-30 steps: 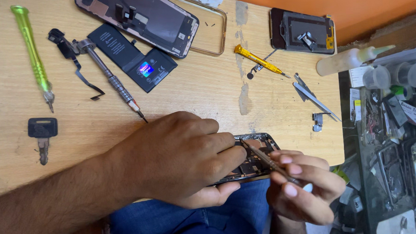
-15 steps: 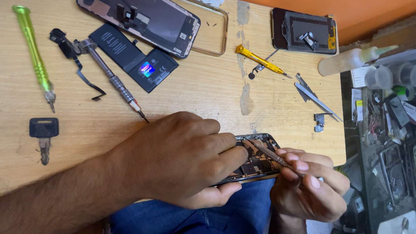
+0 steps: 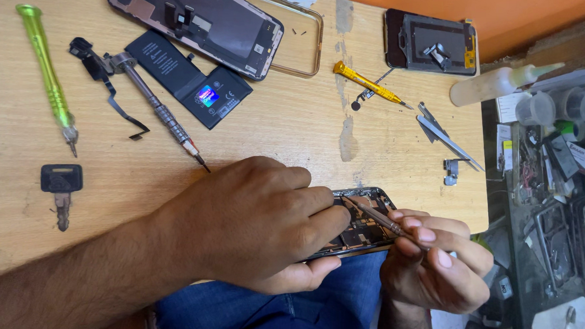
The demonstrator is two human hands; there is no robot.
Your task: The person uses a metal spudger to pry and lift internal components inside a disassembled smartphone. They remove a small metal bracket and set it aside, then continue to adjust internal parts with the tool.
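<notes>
Since a second ago the right hand (image 3: 435, 267) has tilted its thin screwdriver (image 3: 373, 215) lower, tip deeper into the opened phone (image 3: 364, 227). That grip pinches the shaft tightly; the left hand (image 3: 255, 222) clamps the phone steady at the counter (image 3: 291, 131) edge, over the lap. Tweezers (image 3: 446, 135) and battery (image 3: 190, 77) lie well apart, leaving working room.

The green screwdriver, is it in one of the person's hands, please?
No, the green screwdriver lies alone on the table, far from both hands.

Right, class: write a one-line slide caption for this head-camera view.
Left hand steadies an opened black phone body at the wooden table edge while right hand works a thin metal tool inside.
</notes>
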